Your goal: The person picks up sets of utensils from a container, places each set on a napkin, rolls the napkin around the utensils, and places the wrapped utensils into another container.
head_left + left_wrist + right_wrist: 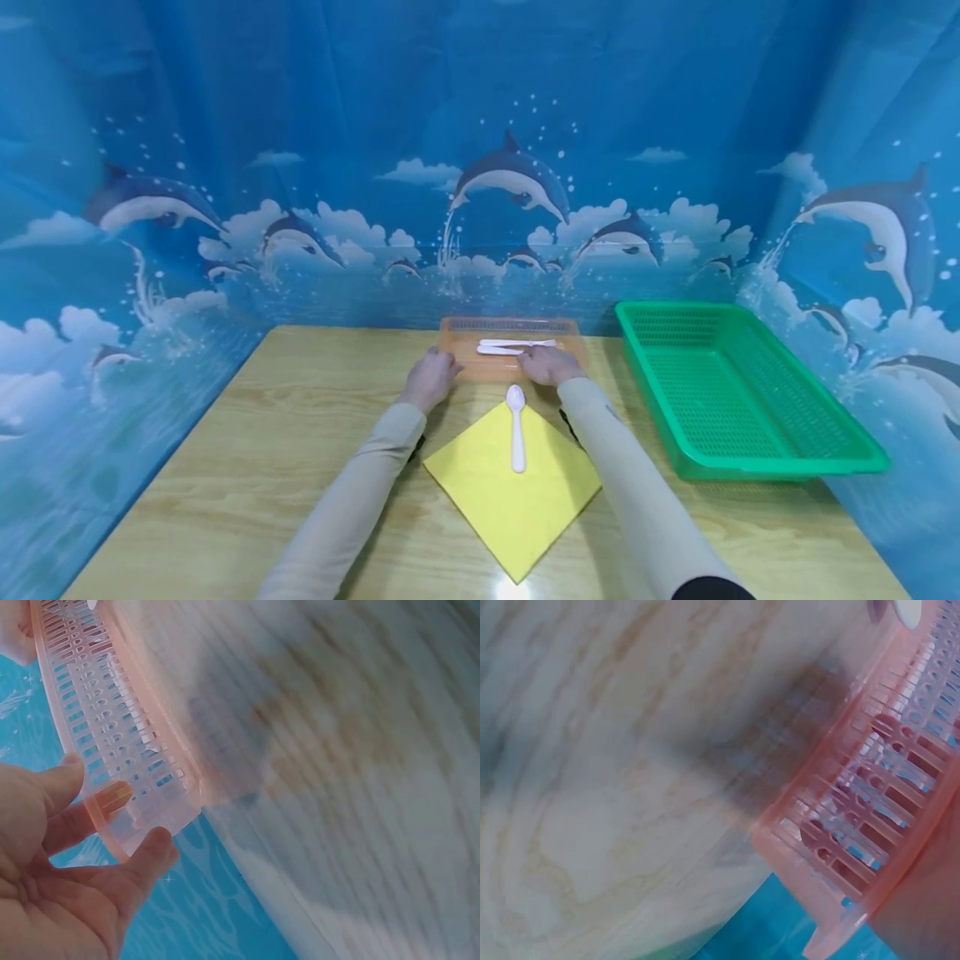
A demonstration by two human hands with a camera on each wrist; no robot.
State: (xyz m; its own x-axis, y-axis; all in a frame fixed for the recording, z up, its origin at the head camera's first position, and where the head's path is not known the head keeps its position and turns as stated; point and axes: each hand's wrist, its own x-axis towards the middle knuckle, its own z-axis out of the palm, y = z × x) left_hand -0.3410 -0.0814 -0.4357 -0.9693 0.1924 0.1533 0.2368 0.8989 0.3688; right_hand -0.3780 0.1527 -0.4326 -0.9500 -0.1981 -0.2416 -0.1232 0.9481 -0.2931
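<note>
A pale orange plastic basket with slotted walls stands at the table's back edge. White plastic cutlery lies in it, side by side. With thumb and fingers, my left hand grips the basket's left front corner, as the left wrist view shows. My right hand reaches over the front wall at the right, fingertips beside the cutlery's near end. Through the slots in the right wrist view show its fingers; what they hold is hidden. A white spoon lies on a yellow napkin before the basket.
A large green basket with perforated walls stands to the right, past my right forearm. The wooden table ends at a blue dolphin-printed curtain behind and on both sides.
</note>
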